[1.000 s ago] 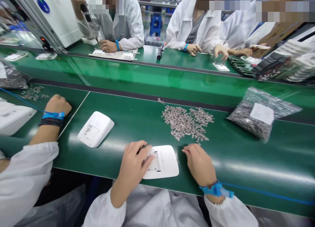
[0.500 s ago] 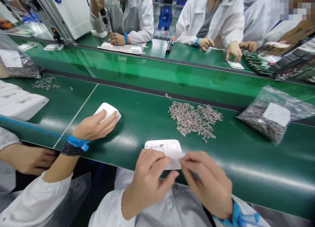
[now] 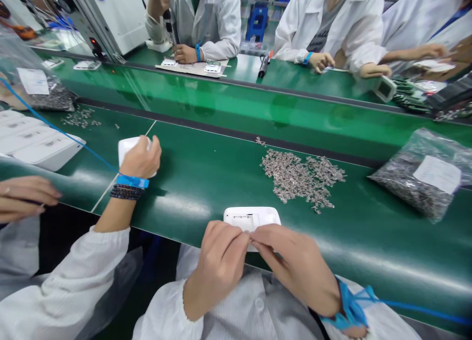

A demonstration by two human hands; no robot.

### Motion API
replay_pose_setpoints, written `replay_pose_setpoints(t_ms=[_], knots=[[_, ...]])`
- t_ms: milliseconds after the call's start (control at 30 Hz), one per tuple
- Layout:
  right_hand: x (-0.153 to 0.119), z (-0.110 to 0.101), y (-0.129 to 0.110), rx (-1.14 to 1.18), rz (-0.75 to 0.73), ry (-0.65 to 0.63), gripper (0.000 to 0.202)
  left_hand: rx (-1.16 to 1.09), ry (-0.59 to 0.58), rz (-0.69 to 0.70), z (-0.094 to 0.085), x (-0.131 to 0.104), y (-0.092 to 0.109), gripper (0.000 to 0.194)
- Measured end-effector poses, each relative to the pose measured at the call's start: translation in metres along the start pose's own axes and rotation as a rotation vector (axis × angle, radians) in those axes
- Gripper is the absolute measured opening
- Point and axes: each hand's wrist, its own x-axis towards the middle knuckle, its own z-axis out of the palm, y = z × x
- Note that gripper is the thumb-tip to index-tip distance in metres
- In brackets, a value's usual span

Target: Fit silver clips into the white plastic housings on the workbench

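Observation:
A white plastic housing [image 3: 271, 215] with a recessed compartment lies on the green bench right in front of me, partly covered by my fingers. Over its near part, my left hand [image 3: 221, 264] and my right hand [image 3: 295, 261] meet fingertip to fingertip. Both are closed in a pinch. Whatever sits between the fingertips is too small to make out, and it may be shared by both hands. A blue strap [image 3: 348, 305] circles my right wrist. Beyond the housing a pile of small metal pieces [image 3: 295, 175] is spread on the bench.
At left a neighbour's hand [image 3: 140, 155] holds a white housing [image 3: 127, 146]. White housings [image 3: 55, 151] line the far left, near a bag of metal parts [image 3: 55, 97]. Another bag [image 3: 420, 180] lies at right. A green partition [image 3: 236, 111] separates co-workers opposite.
My hands have come together at the fingertips over the housing; before, they were apart. The neighbour's hand has moved left with its housing. Across the bench, a co-worker has lifted a white piece.

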Motion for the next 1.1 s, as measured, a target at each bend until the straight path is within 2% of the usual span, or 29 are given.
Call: replay_pose_setpoints(t_ms=[133,233,300,600,767,867,1033,1100], knots=[[0.015,0.007,0.014,-0.2,0.056,-0.086,0.021,-0.001,0.055,-0.016,-0.004,0.002,-0.013,0.022],[0.027,0.013,0.02,-0.364,-0.006,-0.114,0.021,-0.06,0.101,-0.127,-0.005,0.008,-0.023,0.015],[0.033,0.017,0.023,-0.389,-0.035,-0.122,0.019,-0.09,0.057,-0.176,-0.004,0.01,-0.025,0.013],[0.036,0.025,0.027,-0.297,-0.036,-0.127,0.018,-0.023,-0.131,-0.138,-0.001,0.009,-0.025,0.014],[0.04,0.024,0.028,-0.252,0.055,-0.147,0.013,-0.015,-0.173,-0.137,-0.001,0.011,-0.027,0.014],[0.052,0.022,0.033,-0.191,0.14,-0.236,0.014,-0.017,-0.178,-0.145,-0.001,0.012,-0.026,0.011],[0.079,0.021,0.041,-0.033,0.262,-0.505,0.017,-0.008,-0.204,-0.174,0.0,0.013,-0.026,0.009],[0.08,0.02,0.043,-0.05,0.256,-0.526,0.017,-0.008,-0.2,-0.179,0.0,0.013,-0.026,0.008]])
